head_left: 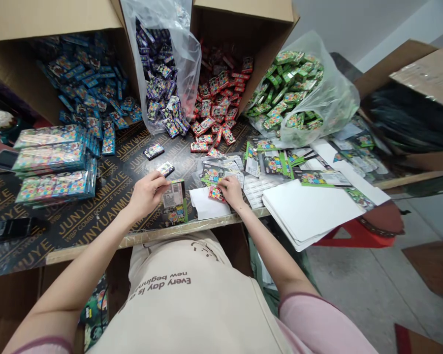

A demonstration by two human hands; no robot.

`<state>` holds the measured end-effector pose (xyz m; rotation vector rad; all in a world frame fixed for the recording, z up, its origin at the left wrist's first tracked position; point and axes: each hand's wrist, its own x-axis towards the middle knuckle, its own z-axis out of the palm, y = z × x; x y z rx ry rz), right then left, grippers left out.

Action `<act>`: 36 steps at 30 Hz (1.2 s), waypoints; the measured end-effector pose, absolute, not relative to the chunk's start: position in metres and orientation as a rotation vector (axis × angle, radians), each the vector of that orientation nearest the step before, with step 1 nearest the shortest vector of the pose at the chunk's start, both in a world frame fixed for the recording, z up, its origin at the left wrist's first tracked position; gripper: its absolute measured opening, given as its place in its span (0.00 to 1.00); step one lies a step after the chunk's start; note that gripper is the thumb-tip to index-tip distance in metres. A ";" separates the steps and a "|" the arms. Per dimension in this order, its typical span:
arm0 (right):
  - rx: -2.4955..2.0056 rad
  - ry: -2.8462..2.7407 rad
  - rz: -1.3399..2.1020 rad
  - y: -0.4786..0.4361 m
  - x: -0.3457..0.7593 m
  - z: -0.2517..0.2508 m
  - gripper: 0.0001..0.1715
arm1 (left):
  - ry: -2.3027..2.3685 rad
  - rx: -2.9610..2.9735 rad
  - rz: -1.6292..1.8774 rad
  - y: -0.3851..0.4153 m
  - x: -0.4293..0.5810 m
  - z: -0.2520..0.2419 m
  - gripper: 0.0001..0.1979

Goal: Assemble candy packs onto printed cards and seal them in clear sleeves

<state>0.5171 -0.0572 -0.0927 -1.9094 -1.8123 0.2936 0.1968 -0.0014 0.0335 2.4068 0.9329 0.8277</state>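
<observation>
My left hand (150,194) pinches the top edge of a dark and green printed packet (176,202) at the table's front edge. A small white-topped box (166,168) lies just beyond its fingertips, and a dark box (154,151) is farther back. In my right hand (232,191), between thumb and fingers, is a small red box (216,193), above a white sheet (210,205). Beyond that hand lies a green and black printed card (214,173) among clear packaging.
Cartons of blue boxes (86,81) and red boxes (219,93) stand at the back, with bags of purple boxes (160,81) and green boxes (291,81). Stacked packs (53,164) sit left; white cards (310,209) overhang the front edge at right.
</observation>
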 end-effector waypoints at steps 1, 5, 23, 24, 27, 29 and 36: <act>-1.888 -1.825 0.299 -0.060 0.514 -0.095 0.10 | 0.949 2.411 0.821 -0.002 0.197 0.034 0.09; -1.834 -1.836 0.356 -0.065 0.511 -0.097 0.10 | 0.981 2.433 0.801 -0.004 0.198 0.034 0.09; -1.098 -1.604 1.478 -0.004 0.380 0.055 0.17 | 1.037 2.252 1.010 -0.005 0.197 0.029 0.06; -1.095 -1.605 1.511 -0.003 0.378 0.053 0.17 | 1.046 2.236 1.022 -0.005 0.196 0.029 0.06; -1.114 -1.589 1.535 0.001 0.377 0.049 0.17 | 1.043 2.240 1.026 -0.006 0.195 0.030 0.03; -1.125 -1.579 1.535 0.002 0.378 0.048 0.17 | 1.027 2.258 1.035 -0.007 0.195 0.031 0.02; -1.161 -1.463 1.528 0.001 0.369 0.038 0.15 | 1.134 2.194 1.056 -0.010 0.201 0.028 0.09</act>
